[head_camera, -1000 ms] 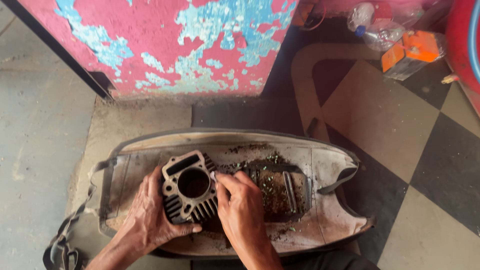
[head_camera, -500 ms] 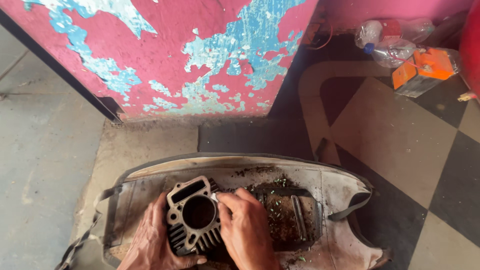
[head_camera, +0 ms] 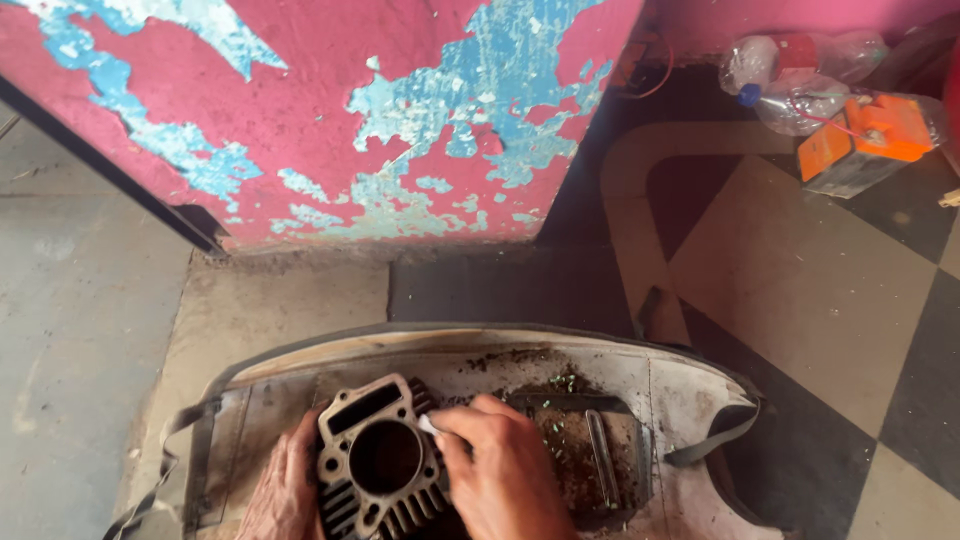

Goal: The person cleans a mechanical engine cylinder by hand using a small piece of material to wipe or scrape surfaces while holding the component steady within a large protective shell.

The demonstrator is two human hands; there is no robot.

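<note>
A dark finned metal engine cylinder (head_camera: 378, 462) with a round bore lies on a dirty grey plastic panel (head_camera: 690, 395) on the floor. My left hand (head_camera: 283, 492) grips the cylinder's left side from below. My right hand (head_camera: 503, 475) rests against the cylinder's right edge, its fingers pinched on a small pale object (head_camera: 428, 425) pressed to the top face. Both hands are cut off by the bottom edge of the view.
A peeling pink and blue wall (head_camera: 330, 120) stands just beyond the panel. Dark debris (head_camera: 560, 440) litters the panel's recess. Clear plastic bottles (head_camera: 790, 80) and an orange box (head_camera: 865, 140) lie at the far right on the checkered floor.
The view has tilted up, so the panel and hands sit lower in frame. The hands remain on the cylinder, the right one shifting slightly along its top edge.
</note>
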